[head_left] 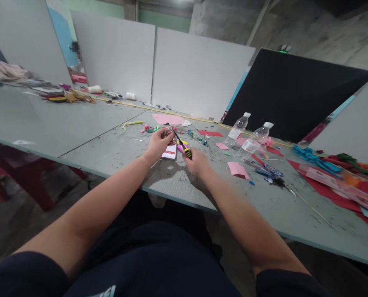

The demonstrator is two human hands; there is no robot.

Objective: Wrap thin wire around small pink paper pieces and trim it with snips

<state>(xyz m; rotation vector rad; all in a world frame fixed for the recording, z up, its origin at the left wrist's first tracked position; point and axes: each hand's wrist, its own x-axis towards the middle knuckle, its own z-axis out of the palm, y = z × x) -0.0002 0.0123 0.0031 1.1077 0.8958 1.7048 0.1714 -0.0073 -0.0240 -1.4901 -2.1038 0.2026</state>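
My right hand [196, 162] is wrapped round the yellow and black handle of a tool [187, 152] with a dark shaft pointing up and left. The shaft's tip reaches my left hand [159, 144], whose fingers pinch a small clear piece [170, 137], too small to make out well. Under the hands lies a white and red card or phone [169, 151] on the grey table [178, 181]. A bright pink and yellow item sits just behind the tool. Small coloured beads and scraps [154, 129] are scattered beyond my left hand.
Two clear plastic bottles [237, 130] stand right of my hands. Pink paper [238, 169], scissors [273, 170], red sheets [326, 185] and thin sticks lie further right. White panels [199, 70] and a black board [292, 95] rise behind the table. Piled materials [52, 90] lie at the back left.
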